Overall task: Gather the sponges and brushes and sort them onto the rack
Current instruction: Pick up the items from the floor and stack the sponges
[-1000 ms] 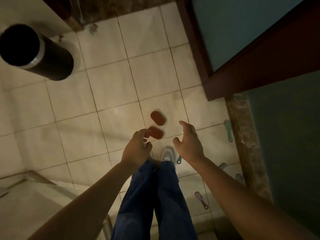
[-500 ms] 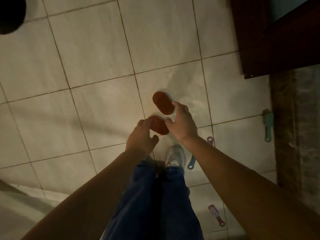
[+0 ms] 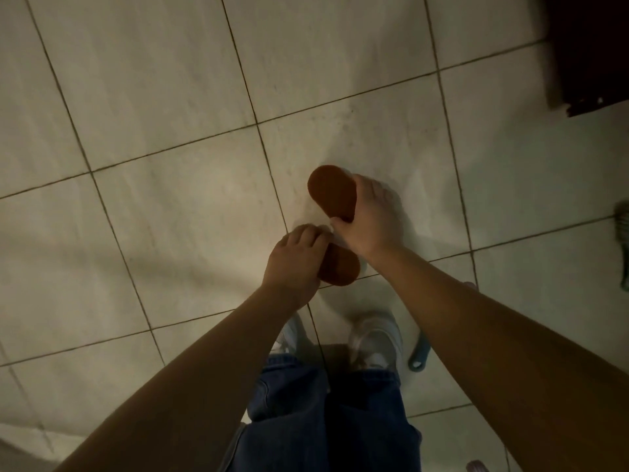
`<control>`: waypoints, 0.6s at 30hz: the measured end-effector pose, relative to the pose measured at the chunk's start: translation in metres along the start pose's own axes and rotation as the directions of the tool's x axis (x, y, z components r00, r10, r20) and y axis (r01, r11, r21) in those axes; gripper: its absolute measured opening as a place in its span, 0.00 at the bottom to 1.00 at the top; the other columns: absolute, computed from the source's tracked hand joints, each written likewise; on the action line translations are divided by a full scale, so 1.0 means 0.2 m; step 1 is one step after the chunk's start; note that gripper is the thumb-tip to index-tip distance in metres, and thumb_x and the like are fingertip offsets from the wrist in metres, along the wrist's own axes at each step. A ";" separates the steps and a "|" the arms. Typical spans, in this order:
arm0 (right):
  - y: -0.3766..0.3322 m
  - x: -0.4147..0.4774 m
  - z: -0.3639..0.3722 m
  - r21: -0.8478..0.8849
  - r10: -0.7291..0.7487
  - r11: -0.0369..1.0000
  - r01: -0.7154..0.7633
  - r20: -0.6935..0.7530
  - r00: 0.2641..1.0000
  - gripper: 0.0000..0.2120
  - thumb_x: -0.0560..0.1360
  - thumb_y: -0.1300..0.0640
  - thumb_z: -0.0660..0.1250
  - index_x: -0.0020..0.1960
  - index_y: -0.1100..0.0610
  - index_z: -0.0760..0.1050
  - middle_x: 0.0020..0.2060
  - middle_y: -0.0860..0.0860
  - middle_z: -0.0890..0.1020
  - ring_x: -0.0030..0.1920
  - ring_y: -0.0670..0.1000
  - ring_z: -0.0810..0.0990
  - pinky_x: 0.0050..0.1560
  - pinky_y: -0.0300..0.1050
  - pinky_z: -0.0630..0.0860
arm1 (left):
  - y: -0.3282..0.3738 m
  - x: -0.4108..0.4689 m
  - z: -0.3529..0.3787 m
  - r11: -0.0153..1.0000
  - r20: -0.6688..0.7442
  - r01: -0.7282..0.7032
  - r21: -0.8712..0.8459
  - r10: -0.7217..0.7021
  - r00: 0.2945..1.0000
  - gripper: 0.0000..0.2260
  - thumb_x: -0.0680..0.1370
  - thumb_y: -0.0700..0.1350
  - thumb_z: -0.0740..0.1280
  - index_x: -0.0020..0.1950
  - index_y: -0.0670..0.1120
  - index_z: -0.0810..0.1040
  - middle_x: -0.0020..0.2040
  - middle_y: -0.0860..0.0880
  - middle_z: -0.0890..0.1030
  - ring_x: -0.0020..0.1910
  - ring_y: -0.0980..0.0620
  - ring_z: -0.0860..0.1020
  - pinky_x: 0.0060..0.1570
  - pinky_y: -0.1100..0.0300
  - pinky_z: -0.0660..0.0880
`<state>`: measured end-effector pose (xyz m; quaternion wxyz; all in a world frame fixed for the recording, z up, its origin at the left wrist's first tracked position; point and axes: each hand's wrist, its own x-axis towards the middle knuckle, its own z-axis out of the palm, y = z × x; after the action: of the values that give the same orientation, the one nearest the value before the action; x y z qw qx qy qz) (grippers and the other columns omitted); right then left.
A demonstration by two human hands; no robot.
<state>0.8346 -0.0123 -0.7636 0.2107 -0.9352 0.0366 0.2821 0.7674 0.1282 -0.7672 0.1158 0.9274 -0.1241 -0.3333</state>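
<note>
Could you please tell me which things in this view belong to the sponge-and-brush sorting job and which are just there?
Part of the job:
far sponge, gripped by the right hand
near sponge, under the left hand
blue-handled brush by the shoe
green brush at the right edge

Just there:
white shoes
dark door frame

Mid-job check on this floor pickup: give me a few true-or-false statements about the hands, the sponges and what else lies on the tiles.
1. The right hand grips the farther oval orange-brown sponge. True.
2. The left hand is away from the nearer oval orange-brown sponge. False: its fingers are on it.
3. A blue plastic brush handle lies beside the white shoe. True.
4. The sponges are on a rack. False: both are at the tiled floor.
</note>
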 end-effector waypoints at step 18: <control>-0.30 -0.61 -0.71 0.324 0.201 0.921 -0.217 0.083 0.976 0.29 0.77 0.54 0.66 0.74 0.57 0.58 0.65 0.57 0.70 0.58 0.58 0.77 0.47 0.45 0.71 | 0.33 -0.52 -0.70 0.783 0.093 0.428 -0.452 -0.435 0.895 0.22 0.79 0.52 0.62 0.68 0.44 0.60 0.58 0.43 0.75 0.46 0.46 0.76 0.41 0.54 0.73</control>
<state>0.8157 -0.0228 -0.5683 0.3342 -0.8702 0.1779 0.3153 0.7706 0.1156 -0.5810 0.2545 0.8792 0.1749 -0.3630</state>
